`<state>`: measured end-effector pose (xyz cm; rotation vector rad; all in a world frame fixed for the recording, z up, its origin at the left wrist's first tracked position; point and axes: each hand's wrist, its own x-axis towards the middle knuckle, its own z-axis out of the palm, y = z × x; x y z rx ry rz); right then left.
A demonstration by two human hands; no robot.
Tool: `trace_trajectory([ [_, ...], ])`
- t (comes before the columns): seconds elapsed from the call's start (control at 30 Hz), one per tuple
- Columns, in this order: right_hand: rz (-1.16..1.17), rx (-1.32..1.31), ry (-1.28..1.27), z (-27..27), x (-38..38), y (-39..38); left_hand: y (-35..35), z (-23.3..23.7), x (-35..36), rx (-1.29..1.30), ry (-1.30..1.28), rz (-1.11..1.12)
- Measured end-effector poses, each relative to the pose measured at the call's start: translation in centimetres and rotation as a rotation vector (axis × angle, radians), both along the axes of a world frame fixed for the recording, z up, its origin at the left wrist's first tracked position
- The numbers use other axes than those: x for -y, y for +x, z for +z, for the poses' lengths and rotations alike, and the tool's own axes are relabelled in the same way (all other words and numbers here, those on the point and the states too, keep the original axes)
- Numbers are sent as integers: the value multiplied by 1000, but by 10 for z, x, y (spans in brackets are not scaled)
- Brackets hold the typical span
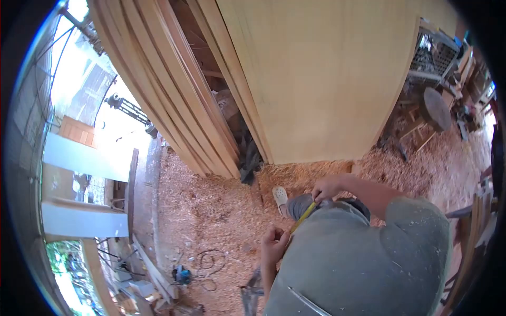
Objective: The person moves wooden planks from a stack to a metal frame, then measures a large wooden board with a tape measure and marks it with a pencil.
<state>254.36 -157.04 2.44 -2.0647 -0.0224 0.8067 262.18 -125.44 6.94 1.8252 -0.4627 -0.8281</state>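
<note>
A yellow tape measure strip (pixel 303 218) runs diagonally between my two hands, close in front of my grey-green shirt (pixel 358 258). At its lower end my left hand (pixel 274 244) is closed on it, fingers curled. The upper end is pinched in my right hand (pixel 326 188), beside my waist. Whether a tape case sits inside either hand cannot be made out. Below, one light clog (pixel 280 196) shows on the shavings.
A large pale wood panel (pixel 321 79) stands ahead, with several long boards (pixel 158 89) leaning to its left. Wood shavings (pixel 205 210) cover the floor. A blue power tool (pixel 181 274) with a cord lies lower left; a round-topped stool (pixel 436 109) stands right.
</note>
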Motion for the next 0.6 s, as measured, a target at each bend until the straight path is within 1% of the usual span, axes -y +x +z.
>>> trace_trajectory([
  [0.03, -19, 5, 26, 1, -8, 21, 9, 7, -4, -71, 78, 59],
  [0.07, 22, 9, -23, 3, -19, 45, 24, -19, -24, -83, 143, 52],
  [0.1, 62, 12, -75, 4, -29, 68, 39, -16, -28, -75, 166, 32],
  [0.17, 33, 68, -35, -16, -57, 120, 71, 1, -41, -272, 152, 250],
  [0.2, 99, 131, -12, -17, -72, 150, 92, 2, -50, -305, 200, 285],
  [0.23, 166, 200, 2, -12, -85, 181, 115, 5, -58, -291, 215, 278],
  [0.3, 202, 116, -50, 23, -112, 231, 160, 9, -68, 7, 163, 215],
  [0.33, 180, 131, -40, 23, -125, 251, 182, 13, -69, 18, 135, 217],
  [0.4, 118, 392, 330, 18, -150, 282, 227, 14, -69, 70, 178, 159],
  [0.43, 91, 394, 340, 24, -158, 295, 244, 16, -69, 105, 209, 122],
  [0.5, 194, 193, 245, 36, -165, 319, 269, 22, -63, 127, 173, 50],
  [0.57, 144, 204, 278, 22, -165, 332, 292, 23, -60, 165, 245, -32],
  [0.6, 128, 215, 309, 11, -165, 337, 304, 16, -64, 231, 361, -77],
])
